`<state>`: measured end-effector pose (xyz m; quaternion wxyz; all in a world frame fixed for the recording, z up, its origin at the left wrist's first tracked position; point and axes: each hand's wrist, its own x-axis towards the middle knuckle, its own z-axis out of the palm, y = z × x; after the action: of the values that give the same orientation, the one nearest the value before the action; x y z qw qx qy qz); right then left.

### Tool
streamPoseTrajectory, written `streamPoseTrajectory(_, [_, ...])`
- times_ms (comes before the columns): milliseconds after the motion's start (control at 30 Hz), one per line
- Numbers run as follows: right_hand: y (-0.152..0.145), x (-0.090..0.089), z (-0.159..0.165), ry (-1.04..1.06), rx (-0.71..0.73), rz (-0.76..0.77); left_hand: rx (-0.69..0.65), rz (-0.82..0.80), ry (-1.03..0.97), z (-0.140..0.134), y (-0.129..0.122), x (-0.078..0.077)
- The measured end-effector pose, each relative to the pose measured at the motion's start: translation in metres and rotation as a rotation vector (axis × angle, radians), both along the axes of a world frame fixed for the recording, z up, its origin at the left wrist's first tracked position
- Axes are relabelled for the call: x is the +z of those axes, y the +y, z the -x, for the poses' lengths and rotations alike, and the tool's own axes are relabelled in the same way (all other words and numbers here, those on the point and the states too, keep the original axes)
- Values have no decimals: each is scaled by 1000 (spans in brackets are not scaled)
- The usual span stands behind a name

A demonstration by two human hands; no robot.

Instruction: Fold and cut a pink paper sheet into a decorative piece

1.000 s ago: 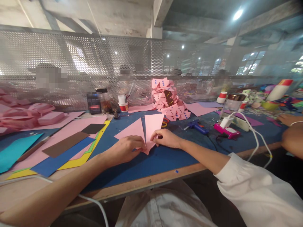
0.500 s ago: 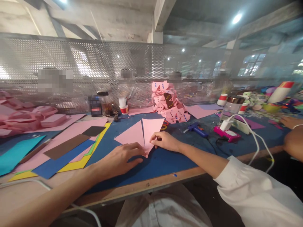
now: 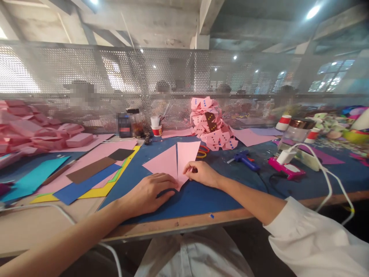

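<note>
Two pieces of pink paper (image 3: 186, 157) lie in front of me on the blue mat (image 3: 201, 202), a narrow gap between them. They come together at a point near my fingertips; whether they are joined there I cannot tell. My left hand (image 3: 152, 190) rests flat on the lower part of the left piece, fingers stretched out and thumb apart. With thumb and forefinger, my right hand (image 3: 203, 174) pinches the right piece along its right edge. Behind that hand, scissors with red and yellow handles (image 3: 202, 152) are partly hidden.
Coloured sheets (image 3: 92, 171) lie to the left, before a heap of folded pink paper (image 3: 31, 129). Dotted pink pieces (image 3: 211, 125) are stacked at the back. A blue glue gun (image 3: 246, 159), a pink power strip (image 3: 285, 169) and a lidded jar (image 3: 300, 132) stand right. A mesh screen (image 3: 173, 69) runs behind.
The camera has turned slightly left, so the tabletop things appear further right and a co-worker's hand has left the right edge. Both my hands keep nearly the same place on the pink paper.
</note>
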<state>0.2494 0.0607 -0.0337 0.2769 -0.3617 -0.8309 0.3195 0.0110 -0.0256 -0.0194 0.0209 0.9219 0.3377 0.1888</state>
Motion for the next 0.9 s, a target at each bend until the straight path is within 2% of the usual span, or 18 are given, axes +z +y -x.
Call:
streamPoseTrajectory(233, [0,0,0,13,10,16,-7,-4,-32,-4,-2,5])
streamPoseTrajectory(900, [0,-1,1,16,10,-20,10,18,9,1,-1,1])
